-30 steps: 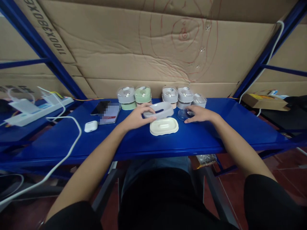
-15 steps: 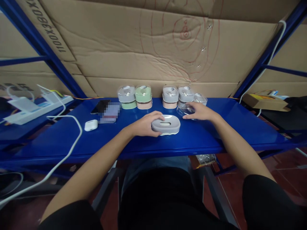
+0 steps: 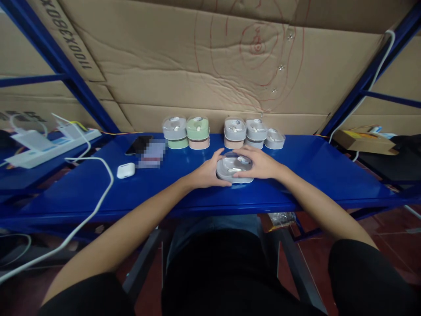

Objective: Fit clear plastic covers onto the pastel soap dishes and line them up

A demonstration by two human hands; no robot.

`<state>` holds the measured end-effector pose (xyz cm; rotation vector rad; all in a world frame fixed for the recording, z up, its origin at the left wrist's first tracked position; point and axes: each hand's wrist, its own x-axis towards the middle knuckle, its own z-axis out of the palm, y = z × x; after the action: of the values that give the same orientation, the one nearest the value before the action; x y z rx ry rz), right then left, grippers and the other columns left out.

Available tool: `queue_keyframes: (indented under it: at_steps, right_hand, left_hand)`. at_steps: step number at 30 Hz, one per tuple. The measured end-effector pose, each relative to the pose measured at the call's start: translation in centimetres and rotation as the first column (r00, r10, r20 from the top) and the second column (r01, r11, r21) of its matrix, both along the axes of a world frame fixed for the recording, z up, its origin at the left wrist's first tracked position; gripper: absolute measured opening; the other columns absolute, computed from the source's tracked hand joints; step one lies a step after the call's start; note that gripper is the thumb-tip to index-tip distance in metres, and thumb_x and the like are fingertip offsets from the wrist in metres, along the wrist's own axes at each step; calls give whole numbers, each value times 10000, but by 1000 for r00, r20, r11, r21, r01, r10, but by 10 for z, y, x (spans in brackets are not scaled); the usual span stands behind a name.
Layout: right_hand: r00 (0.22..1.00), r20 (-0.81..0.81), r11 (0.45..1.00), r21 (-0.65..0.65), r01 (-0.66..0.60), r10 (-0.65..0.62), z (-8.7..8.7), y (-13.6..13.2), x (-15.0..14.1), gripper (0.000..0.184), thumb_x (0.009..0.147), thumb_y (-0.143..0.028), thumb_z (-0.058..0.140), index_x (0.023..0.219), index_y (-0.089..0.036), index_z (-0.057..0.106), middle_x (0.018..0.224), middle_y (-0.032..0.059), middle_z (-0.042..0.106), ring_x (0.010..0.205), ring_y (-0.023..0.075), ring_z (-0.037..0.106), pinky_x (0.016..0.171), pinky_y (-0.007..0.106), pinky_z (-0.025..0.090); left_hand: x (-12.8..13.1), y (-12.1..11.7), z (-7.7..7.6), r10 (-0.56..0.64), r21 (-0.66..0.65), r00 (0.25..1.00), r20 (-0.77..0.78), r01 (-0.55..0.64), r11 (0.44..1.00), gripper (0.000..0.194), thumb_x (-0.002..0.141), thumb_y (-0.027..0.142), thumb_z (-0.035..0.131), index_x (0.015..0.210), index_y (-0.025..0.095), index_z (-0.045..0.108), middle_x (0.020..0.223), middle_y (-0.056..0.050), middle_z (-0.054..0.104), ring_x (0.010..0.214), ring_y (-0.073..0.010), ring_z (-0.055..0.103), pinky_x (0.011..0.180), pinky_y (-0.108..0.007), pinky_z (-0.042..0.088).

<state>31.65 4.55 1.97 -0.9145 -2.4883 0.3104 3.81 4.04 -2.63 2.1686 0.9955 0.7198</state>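
— Clear lid [image 3: 242,161] has come over from the far right and now sits on the gray oval dish [image 3: 224,172], right?

— Right, the two are stacked near the table's near edge, a little right of center. Both hands are on them. Whether the cream piece is still underneath, I can't tell; the hands and dish hide that spot.

— What are the hands doing?

— The left hand [image 3: 208,174] cups the dish's left side, its fingers [image 3: 224,183] curled around the rim. The right hand [image 3: 259,164] lies across the lid from the right, its fingers [image 3: 240,174] spread over the top and closed down on it.

— And around them?

— Just beyond, along the far edge of the blue metal table [image 3: 315,184], stands a row of five lidded plastic containers [image 3: 234,129] in gray, green, and peach, the nearest almost directly behind the hands. Further left are a smartphone [image 3: 138,145], a pixelated card [image 3: 151,153], and a white earbud case [image 3: 125,170], with a white cable [image 3: 98,206] curving beside it and a power strip [image 3: 49,147] beyond. A cardboard box [image 3: 363,142] sits off to the right, and a cardboard wall [image 3: 197,74] with red scribbles rises behind everything.
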Motion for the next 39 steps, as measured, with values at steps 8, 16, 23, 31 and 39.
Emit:
queue_keyframes:
  at_steps: [8,16,23,31,39]
  right_hand:
    - [996,82,999,-36,-24,27,-2,-1,-16,932,883,-819,788,1598,-235,661,1379,168,695,1234,393,714,1083,569,602]
    - [991,132,999,39,-2,-3,-2,-6,-22,882,883,-752,819,1587,-241,672,1371,174,690,1217,406,697,1018,557,623]
    - [991,118,996,-62,-57,64,-5,0,-7,1059,826,-720,898,1714,-265,544,1522,179,660,1361,428,672,1152,608,583]
    - [993,-32,976,-184,-118,114,11,16,46,986,744,-623,984,1634,-354,654,1644,74,681,1495,415,651,1298,642,477]
    - [723,-479,811,39,584,-498,34,67,119,961,928,-867,663,1651,-238,589,1610,169,666,1471,434,639,1225,656,514]
  left_hand:
    - [1,4,-3,36,-35,999,40,-34,999,1498,619,564,1040,1801,204,192,1766,-297,464,1617,-515,503,1308,-691,429]
    - [1,4,-2,29,11,999,42,-29,1000,1422,635,571,1039,1776,221,264,1720,-271,530,1572,-516,552,1278,-688,464]
    - [1,3,0,53,26,999,-2,-52,998,1374,638,613,1020,1739,182,319,1761,-284,470,1621,-501,498,1312,-648,441]
    - [-15,1,34,107,296,994,-26,-94,951,1047,873,606,863,1720,238,370,1614,-189,631,1528,-406,594,1320,-595,428]
    - [-29,73,79,545,604,808,-227,-322,729,779,904,474,847,1569,182,565,1712,-278,474,1617,-583,363,1316,-744,276]
